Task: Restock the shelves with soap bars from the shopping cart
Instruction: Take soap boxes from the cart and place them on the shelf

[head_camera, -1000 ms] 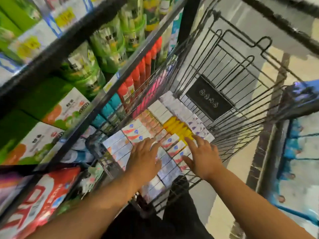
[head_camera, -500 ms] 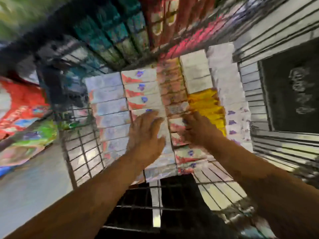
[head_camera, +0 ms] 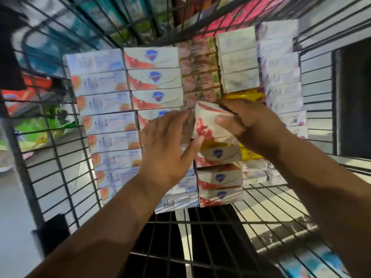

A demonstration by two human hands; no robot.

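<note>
Right now I am gripping one red-and-white soap box (head_camera: 208, 123) in my right hand (head_camera: 251, 123), fingers curling over its far edge and thumb lying on its near face, so it is tilting up above the rows beneath. My left hand (head_camera: 168, 149) is lying open, fingers straight and slightly spread. Their tips are reaching just beside the box's left edge, though I cannot tell whether they are touching, and the thumb tip is lying against its lower left corner. Both hands are hovering inside the wire shopping cart (head_camera: 60, 157). Soap is lying around them in tight columns:

- pale boxes with orange corners (head_camera: 108, 121) at 9 o'clock from my left hand
- shield-marked boxes (head_camera: 154, 77) at 11
- pink floral boxes (head_camera: 197, 73) at 12
- plain white boxes (head_camera: 237, 63) at 12 from my right hand
- yellow packs (head_camera: 247, 95) just beyond its knuckles
- lilac boxes (head_camera: 281, 77) at 2

A near stack of shield boxes (head_camera: 219, 177) is sitting at 6 o'clock from the held box. Blurred shelf goods (head_camera: 112, 15) are showing through the wires at 12.
</note>
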